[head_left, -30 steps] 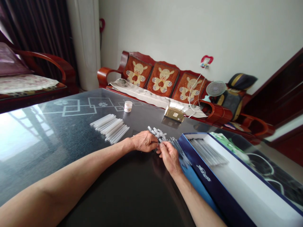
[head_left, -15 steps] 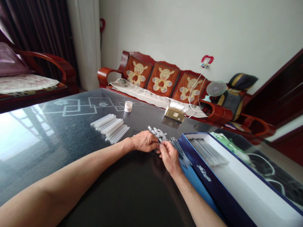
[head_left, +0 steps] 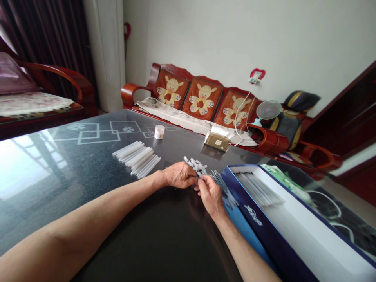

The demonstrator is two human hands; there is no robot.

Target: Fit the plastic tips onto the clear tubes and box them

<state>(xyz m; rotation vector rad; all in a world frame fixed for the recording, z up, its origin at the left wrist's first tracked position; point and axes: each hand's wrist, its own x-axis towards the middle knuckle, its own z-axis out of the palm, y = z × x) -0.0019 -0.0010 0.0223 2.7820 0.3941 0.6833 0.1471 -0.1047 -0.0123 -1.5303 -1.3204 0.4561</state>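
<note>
My left hand [head_left: 180, 175] and my right hand [head_left: 209, 192] meet fingertip to fingertip above the dark table. Both are closed in a pinch, and what they hold is too small and hidden to name. Just beyond the fingers lies a small heap of whitish-grey pen caps [head_left: 197, 165]. Beside my right hand, thin pen refills [head_left: 225, 190] with dark tips lie in a bunch against a blue box. To the left of my left hand, translucent white pen barrels [head_left: 136, 158] lie side by side in a flat pile.
The long blue box [head_left: 253, 217] with a white inside holds a row of assembled-looking pens [head_left: 258, 190]. A small white tub [head_left: 159, 132] and a gold tissue box [head_left: 217, 141] stand farther back on the table [head_left: 96, 168]. A green-white bag [head_left: 286, 181] lies behind the box.
</note>
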